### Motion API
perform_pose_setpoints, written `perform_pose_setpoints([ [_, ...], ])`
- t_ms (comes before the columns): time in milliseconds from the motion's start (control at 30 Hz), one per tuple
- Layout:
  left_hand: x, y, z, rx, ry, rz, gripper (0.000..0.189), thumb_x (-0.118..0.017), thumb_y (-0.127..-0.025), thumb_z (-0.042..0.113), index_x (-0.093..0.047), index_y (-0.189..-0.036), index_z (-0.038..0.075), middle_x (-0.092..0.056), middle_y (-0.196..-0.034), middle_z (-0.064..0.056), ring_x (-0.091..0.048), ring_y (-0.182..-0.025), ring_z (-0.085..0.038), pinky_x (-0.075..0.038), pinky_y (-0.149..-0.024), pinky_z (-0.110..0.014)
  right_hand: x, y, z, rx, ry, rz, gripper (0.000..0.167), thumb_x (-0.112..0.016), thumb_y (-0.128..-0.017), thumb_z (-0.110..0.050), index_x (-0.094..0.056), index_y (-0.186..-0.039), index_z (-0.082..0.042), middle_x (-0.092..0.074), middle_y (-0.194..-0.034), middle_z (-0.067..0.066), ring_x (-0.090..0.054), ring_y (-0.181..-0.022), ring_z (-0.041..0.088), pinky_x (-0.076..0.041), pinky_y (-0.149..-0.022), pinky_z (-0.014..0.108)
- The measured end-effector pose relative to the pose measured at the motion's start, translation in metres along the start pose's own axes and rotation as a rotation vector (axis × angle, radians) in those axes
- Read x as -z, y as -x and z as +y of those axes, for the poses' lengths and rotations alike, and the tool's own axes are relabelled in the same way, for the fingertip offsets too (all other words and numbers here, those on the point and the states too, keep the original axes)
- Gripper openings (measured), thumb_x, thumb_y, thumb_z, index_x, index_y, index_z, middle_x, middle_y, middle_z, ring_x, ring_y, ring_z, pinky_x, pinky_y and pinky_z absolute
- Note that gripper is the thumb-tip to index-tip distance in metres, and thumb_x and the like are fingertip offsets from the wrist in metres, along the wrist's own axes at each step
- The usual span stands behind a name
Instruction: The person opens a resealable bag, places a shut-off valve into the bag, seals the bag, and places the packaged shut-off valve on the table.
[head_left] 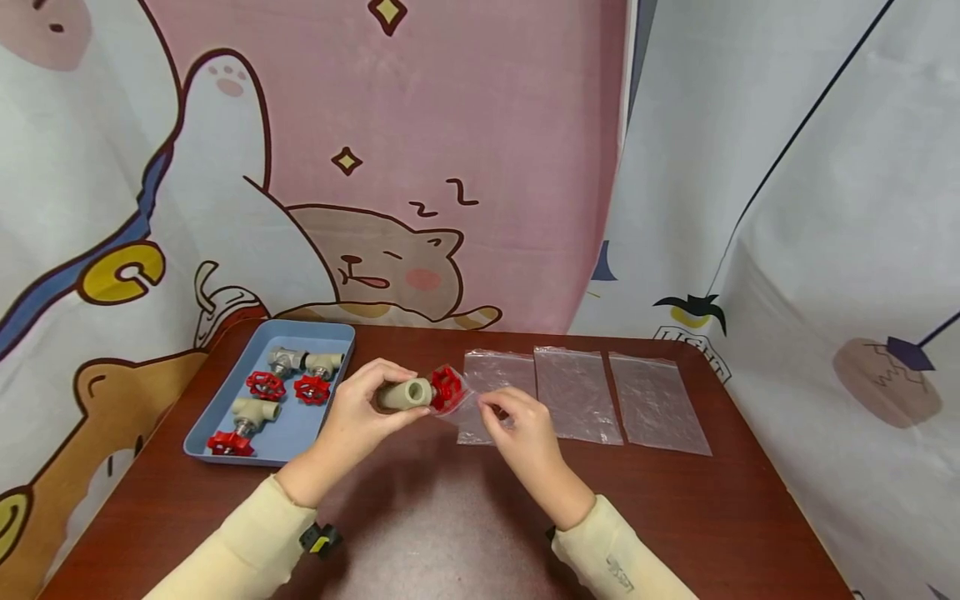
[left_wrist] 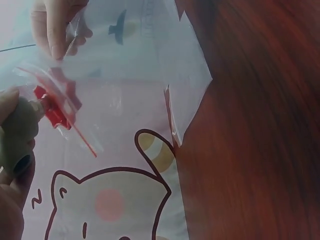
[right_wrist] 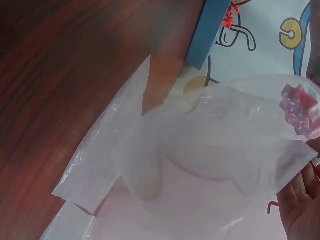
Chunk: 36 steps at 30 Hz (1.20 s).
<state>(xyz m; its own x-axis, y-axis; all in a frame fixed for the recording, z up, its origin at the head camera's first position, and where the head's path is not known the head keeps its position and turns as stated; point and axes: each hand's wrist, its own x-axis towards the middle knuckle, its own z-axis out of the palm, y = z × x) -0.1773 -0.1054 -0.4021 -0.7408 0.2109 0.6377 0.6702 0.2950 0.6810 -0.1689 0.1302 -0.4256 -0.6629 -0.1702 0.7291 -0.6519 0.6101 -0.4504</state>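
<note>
In the head view my left hand (head_left: 358, 406) grips the beige plastic body of a valve (head_left: 405, 395), whose red handwheel (head_left: 447, 390) points right. A clear plastic bag (head_left: 467, 398) lies around the handwheel. My right hand (head_left: 522, 425) pinches the bag's edge between thumb and fingers. From the left wrist, the red wheel (left_wrist: 53, 107) shows just within the bag's mouth, and the beige body is outside it. The right wrist view has the bag (right_wrist: 200, 145) spread wide, with the wheel (right_wrist: 301, 111) seen through its film.
A blue tray (head_left: 300, 454) at the left carries several things: valves with red handwheels, among them a beige one (head_left: 255, 410) and a metal one (head_left: 287, 360). Flat clear bags (head_left: 577, 396) lie in a row on the brown table (head_left: 465, 525), the last bag (head_left: 660, 404) at the right.
</note>
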Motion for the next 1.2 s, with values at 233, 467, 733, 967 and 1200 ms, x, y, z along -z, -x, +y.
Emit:
perform_pose_setpoints([
  [233,-0.002,0.001,-0.005,-0.112,0.0,-0.109,0.045,-0.087,-0.062,0.004,-0.065,-0.1,0.011,-0.064,-0.102,-0.001,-0.06,-0.094,-0.012,-0.05,-0.08,-0.015,0.001,-0.001,-0.002,0.022,0.072,-0.039,0.011,-0.074,-0.078,-0.003,-0.074,-0.086,-0.01,-0.07,-0.084,-0.002,-0.065,-0.079,0.009,-0.053,-0.07,0.023],
  [467,-0.006,0.004,-0.007,-0.132,-0.036,-0.129,0.046,-0.087,-0.062,0.006,-0.065,-0.103,0.011,-0.064,-0.103,-0.001,-0.06,-0.094,-0.013,-0.05,-0.08,-0.014,0.002,-0.003,-0.006,0.071,0.103,-0.052,0.013,-0.076,-0.077,-0.005,-0.074,-0.088,-0.012,-0.072,-0.087,-0.003,-0.066,-0.085,0.012,-0.053,-0.076,0.029],
  [733,-0.01,0.007,-0.007,-0.137,-0.076,-0.119,0.044,-0.086,-0.065,0.012,-0.066,-0.104,0.011,-0.064,-0.104,0.0,-0.06,-0.095,-0.012,-0.048,-0.083,-0.013,0.001,-0.003,-0.009,0.137,0.145,-0.068,0.018,-0.073,-0.08,-0.011,-0.073,-0.098,-0.011,-0.072,-0.09,-0.001,-0.065,-0.084,0.015,-0.052,-0.076,0.03],
  [967,-0.012,0.008,-0.005,-0.112,-0.096,-0.096,0.041,-0.086,-0.067,0.013,-0.065,-0.103,0.012,-0.063,-0.105,0.001,-0.059,-0.095,-0.011,-0.047,-0.083,-0.013,0.004,-0.006,-0.019,0.236,0.302,-0.09,0.013,-0.069,-0.084,-0.021,-0.071,-0.096,-0.016,-0.069,-0.093,-0.003,-0.06,-0.085,0.016,-0.046,-0.071,0.034],
  [1200,-0.015,0.01,-0.004,-0.158,-0.145,-0.05,0.039,-0.085,-0.067,0.01,-0.065,-0.1,0.01,-0.064,-0.103,0.0,-0.06,-0.094,-0.012,-0.047,-0.082,-0.014,0.005,-0.011,-0.028,0.296,0.282,-0.046,0.012,-0.071,-0.081,-0.01,-0.073,-0.093,-0.009,-0.064,-0.09,0.002,-0.062,-0.075,0.016,-0.052,-0.067,0.029],
])
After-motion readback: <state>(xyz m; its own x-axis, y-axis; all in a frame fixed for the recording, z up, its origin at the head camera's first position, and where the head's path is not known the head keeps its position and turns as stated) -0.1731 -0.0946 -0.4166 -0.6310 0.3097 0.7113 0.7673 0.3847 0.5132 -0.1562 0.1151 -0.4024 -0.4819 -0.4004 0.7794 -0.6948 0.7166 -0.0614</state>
